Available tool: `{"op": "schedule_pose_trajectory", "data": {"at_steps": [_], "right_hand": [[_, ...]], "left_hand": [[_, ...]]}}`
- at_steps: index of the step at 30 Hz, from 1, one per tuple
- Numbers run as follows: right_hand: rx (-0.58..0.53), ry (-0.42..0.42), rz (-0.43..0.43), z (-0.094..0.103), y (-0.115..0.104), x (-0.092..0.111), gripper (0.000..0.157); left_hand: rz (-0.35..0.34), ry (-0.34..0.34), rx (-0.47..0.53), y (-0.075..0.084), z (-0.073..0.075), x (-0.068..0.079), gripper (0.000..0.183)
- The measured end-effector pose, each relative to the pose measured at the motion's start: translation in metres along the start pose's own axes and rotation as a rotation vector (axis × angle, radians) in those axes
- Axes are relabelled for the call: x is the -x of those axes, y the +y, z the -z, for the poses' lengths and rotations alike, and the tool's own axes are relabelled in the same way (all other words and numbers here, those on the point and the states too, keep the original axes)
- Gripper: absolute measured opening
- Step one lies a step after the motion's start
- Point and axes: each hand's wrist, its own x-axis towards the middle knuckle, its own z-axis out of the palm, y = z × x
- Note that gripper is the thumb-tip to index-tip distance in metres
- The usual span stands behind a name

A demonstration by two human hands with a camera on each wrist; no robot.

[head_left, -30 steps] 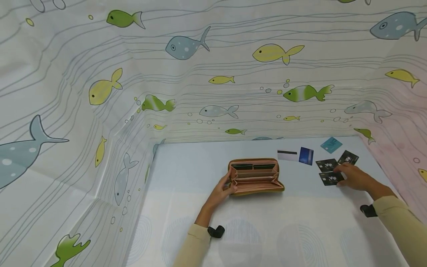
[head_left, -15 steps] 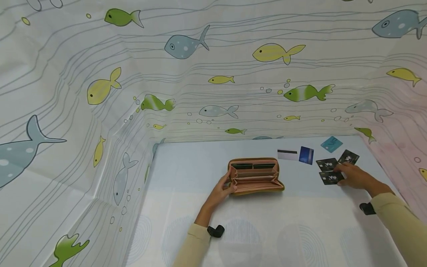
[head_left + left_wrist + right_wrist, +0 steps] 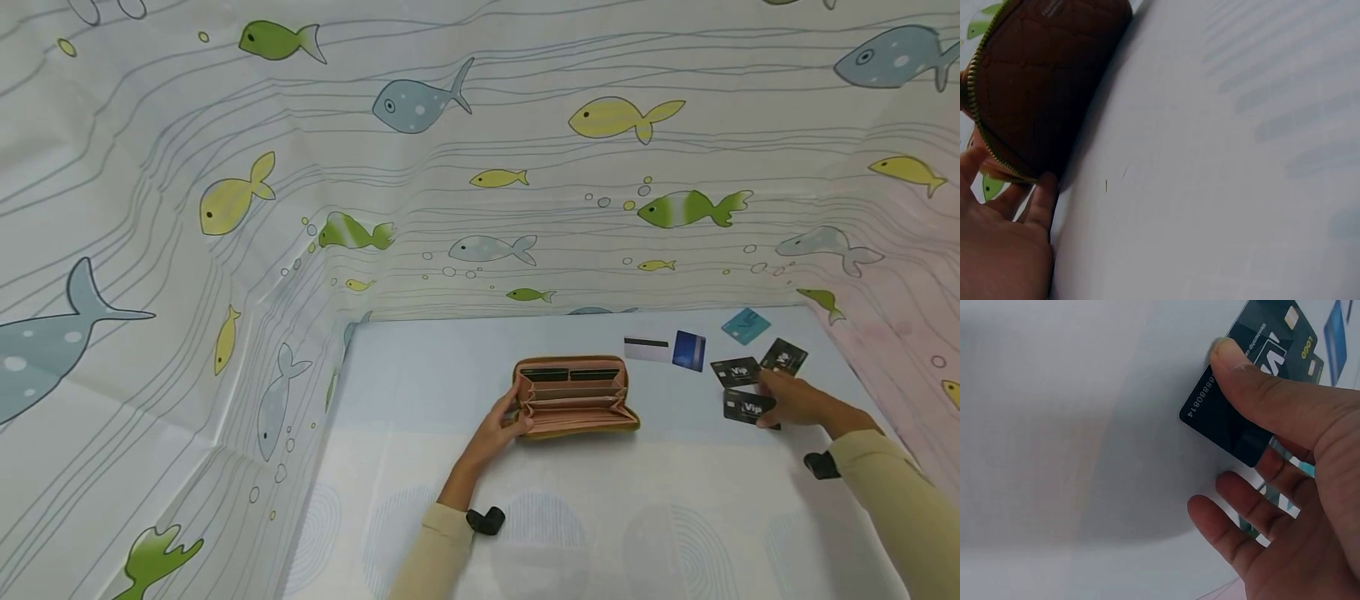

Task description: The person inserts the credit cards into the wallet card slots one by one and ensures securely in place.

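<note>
A brown zip-around wallet (image 3: 573, 396) stands open near the middle of the table, its pink inside facing up with dark cards in two upper slots. At its left end my left hand (image 3: 498, 429) grips the edge; the left wrist view shows the wallet's quilted outer side (image 3: 1047, 69) and gold zipper. On the right, my right hand (image 3: 798, 400) pinches a black VIP card (image 3: 745, 406) between thumb and fingers. In the right wrist view the thumb lies across the card's printed face (image 3: 1235, 419), with the other fingers partly behind it.
Two more black cards lie just beyond the held one, one at the left (image 3: 735, 371) and one at the right (image 3: 785, 354). Farther back are a teal card (image 3: 746, 326), a blue card (image 3: 688, 350) and a white card with a dark stripe (image 3: 646, 348). Fish-printed sheeting (image 3: 450, 217) rises behind.
The held black card has shifted slightly toward me and right, apart from the card behind it, with my right hand. My left hand and the wallet stay in place.
</note>
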Motion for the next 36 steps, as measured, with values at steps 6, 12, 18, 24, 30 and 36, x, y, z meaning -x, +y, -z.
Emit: {"op": "schedule_pose_trajectory", "data": {"at_steps": [6,12,18,24,30,36], "right_hand": [[-0.036,-0.028,0.007,0.000,0.001,0.002,0.066],[0.044,0.025,0.087,0.004,-0.005,0.013,0.028],[0.029,0.126,0.065,0.006,-0.007,0.027,0.014],[-0.015,0.168,0.072,0.009,-0.007,0.037,0.009],[-0.040,0.189,0.107,0.014,-0.015,0.041,0.009],[-0.066,0.257,0.147,0.023,-0.036,0.040,0.016]], "left_hand": [[-0.003,0.005,-0.006,0.000,0.000,0.001,0.079],[-0.010,-0.004,-0.028,0.002,0.001,0.000,0.078],[-0.004,-0.005,-0.024,0.000,0.000,-0.001,0.078],[0.002,0.000,-0.019,-0.001,0.001,0.000,0.078],[-0.003,-0.005,-0.015,-0.001,0.001,0.000,0.079],[0.011,-0.008,-0.015,-0.001,0.001,-0.001,0.079]]}}
